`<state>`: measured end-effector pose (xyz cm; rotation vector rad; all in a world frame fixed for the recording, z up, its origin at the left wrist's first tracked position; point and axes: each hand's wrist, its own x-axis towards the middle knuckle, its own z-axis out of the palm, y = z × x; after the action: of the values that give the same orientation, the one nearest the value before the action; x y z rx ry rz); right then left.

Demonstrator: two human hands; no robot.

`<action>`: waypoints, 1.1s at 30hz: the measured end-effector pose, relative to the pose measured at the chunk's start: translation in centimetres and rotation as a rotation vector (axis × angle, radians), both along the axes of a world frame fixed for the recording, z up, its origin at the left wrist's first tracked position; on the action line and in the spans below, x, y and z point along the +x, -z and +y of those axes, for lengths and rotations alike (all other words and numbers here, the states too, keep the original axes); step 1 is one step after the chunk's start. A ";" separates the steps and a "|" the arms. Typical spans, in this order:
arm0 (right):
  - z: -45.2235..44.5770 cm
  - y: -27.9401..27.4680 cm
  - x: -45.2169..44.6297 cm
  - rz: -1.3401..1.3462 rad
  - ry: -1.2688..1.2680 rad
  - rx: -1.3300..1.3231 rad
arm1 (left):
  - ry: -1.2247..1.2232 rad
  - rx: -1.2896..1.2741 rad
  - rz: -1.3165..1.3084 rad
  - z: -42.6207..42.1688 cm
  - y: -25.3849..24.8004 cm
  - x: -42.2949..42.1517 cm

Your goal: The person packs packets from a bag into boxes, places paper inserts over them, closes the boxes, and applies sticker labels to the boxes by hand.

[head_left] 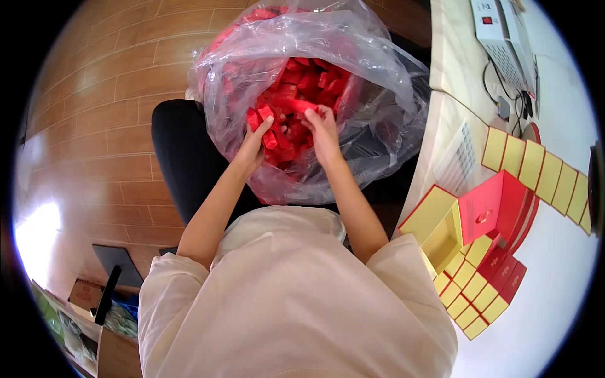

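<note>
The wood-toned floor [135,145] spreads left of the plastic bag [252,53]. At the bag's mouth, the left hand [253,143] holds red pieces [270,137] while the right hand [324,133] pinches a red strip [295,105]; light pressure should limit creasing.

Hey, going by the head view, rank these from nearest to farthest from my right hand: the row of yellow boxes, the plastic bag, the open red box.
1. Plastic bag: around your right hand, which is at its opening.
2. Open red box: on the table to your right.
3. Row of yellow boxes: farther right, beyond the open box.
</note>
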<state>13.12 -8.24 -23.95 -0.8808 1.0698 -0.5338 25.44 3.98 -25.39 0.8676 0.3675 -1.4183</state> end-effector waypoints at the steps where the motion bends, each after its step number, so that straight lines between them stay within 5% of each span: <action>1: 1.4 -0.9 -0.6 -0.001 -0.041 -0.053 | -0.007 -0.031 -0.026 -0.4 -1.3 -0.1; 6: 7.3 -4.8 -2.4 0.012 -0.068 -0.346 | 0.067 -0.079 -0.202 -0.7 -4.4 -1.7; 9: 6.9 -9.9 -5.0 0.405 -0.256 -0.737 | 0.264 -0.247 -0.517 -0.3 -8.7 -2.6; 13: 7.8 -17.4 -7.8 0.340 -0.167 -0.843 | 0.443 -0.479 -0.933 -0.7 -16.6 -4.3; 17: 8.4 -25.2 -11.8 0.267 -0.137 -0.882 | 0.465 -0.775 -0.923 -1.7 -22.7 -6.6; 20: 8.6 -27.4 -14.0 -0.086 0.157 -0.780 | 0.504 -0.976 -0.897 -3.5 -26.8 -9.5; 22: 7.8 -29.5 -16.3 -0.059 0.218 -0.799 | 0.561 -1.101 -1.059 -5.3 -28.5 -11.7; 27: 5.4 -32.2 -22.6 0.120 0.233 -0.932 | 0.692 -1.175 -0.969 -9.8 -30.0 -18.5; 30: 3.8 -30.5 -25.3 0.073 0.327 -0.791 | 0.782 -1.144 -0.973 -11.1 -29.7 -21.1; 33: 2.5 -27.8 -26.5 0.072 0.372 -0.692 | 0.548 -1.088 -1.642 -12.2 -27.3 -22.5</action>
<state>-13.36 -5.77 3.88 -1.3129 1.1357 -1.2370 2.96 -8.23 1.88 0.8931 -1.7984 -0.7021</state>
